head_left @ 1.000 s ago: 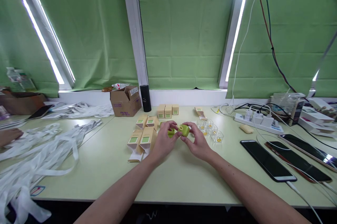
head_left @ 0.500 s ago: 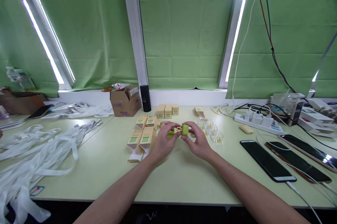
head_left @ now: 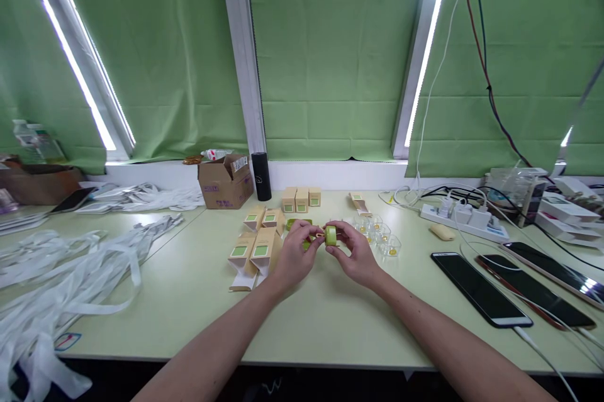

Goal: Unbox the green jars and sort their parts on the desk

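A small round green item [head_left: 331, 236] is held up over the middle of the table. The fingertips of my right hand [head_left: 355, 253] grip it from the right. On its left side, my left hand [head_left: 296, 255] pinches a small yellowish loop beside the item. Behind my left fingers lies another green piece [head_left: 293, 222], partly hidden. Open kraft boxes with green labels [head_left: 266, 251] stand just left of my left hand. Several small clear cups [head_left: 389, 245] with yellow centres sit to the right of my right hand.
Three small closed boxes [head_left: 301, 199] stand at the back, near an opened box [head_left: 360, 204]. A cardboard box [head_left: 225, 183] and black cylinder [head_left: 261, 177] are behind. White straps [head_left: 89, 270] cover the left. Phones [head_left: 480, 289], cables and a power strip [head_left: 465, 221] lie right.
The green item has turned slightly between my fingers. My left fingers have shifted a little, and more of the green piece behind them shows.
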`<state>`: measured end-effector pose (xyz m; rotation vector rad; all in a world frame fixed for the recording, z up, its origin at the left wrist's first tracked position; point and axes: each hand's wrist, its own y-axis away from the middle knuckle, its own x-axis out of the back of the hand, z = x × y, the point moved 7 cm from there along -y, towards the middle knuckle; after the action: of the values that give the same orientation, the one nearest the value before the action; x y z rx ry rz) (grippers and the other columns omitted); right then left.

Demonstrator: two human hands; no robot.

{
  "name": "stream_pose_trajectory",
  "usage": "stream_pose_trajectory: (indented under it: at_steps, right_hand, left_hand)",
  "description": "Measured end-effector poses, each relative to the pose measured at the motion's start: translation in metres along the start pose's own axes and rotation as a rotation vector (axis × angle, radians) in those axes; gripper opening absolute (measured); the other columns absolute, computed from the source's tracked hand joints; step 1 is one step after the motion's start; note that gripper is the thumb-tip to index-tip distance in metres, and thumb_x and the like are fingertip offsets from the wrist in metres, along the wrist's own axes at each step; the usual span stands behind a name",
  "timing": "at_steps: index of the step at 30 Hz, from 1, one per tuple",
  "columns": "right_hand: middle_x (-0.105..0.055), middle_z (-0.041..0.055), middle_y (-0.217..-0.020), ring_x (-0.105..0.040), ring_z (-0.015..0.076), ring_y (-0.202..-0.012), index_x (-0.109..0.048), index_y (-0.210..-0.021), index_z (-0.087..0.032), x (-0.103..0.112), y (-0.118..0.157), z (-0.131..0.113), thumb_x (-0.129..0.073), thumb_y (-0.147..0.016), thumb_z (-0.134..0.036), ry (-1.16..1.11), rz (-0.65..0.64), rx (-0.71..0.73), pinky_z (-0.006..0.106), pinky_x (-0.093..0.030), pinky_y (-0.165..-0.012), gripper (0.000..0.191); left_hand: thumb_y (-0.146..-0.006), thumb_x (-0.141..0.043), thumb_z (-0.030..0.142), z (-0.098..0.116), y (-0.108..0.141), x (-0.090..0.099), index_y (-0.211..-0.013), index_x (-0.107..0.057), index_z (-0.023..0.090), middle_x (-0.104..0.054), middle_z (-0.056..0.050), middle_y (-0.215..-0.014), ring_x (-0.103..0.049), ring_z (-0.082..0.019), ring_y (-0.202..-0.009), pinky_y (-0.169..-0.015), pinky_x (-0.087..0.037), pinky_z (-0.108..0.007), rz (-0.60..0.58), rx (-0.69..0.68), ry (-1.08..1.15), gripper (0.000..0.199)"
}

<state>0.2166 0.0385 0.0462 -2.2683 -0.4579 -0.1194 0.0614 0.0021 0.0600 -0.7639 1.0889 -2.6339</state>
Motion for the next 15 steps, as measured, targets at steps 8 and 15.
stream_pose_trajectory:
  at_steps: [8,15]
  right_hand:
    - [-0.071,0.0073,-0.107,-0.071,0.0211,-0.091,-0.062,-0.128,-0.025,-0.0028,-0.0001,-0.0040,-0.068,-0.092,-0.028,-0.048,-0.027,0.000,0.040,-0.063,-0.086,0.037]
    - [-0.069,0.0060,-0.099,-0.068,0.0205,-0.086,-0.062,-0.128,-0.024,-0.0028,0.0010,-0.0027,-0.068,-0.093,-0.030,-0.009,-0.029,0.006,0.040,-0.063,-0.082,0.037]
  left_hand:
    - [-0.097,-0.060,0.022,-0.0012,0.0010,-0.0023,-0.090,-0.065,0.020,-0.060,-0.003,-0.089,-0.062,-0.015,-0.077,-0.072,-0.051,-0.030,-0.022,0.023,0.058,0.009]
    - [-0.095,-0.063,0.028,-0.0052,0.0005,-0.0058,-0.087,-0.061,0.019,-0.060,-0.001,-0.087,-0.063,-0.013,-0.071,-0.067,-0.052,-0.028,-0.052,0.103,0.217,0.012]
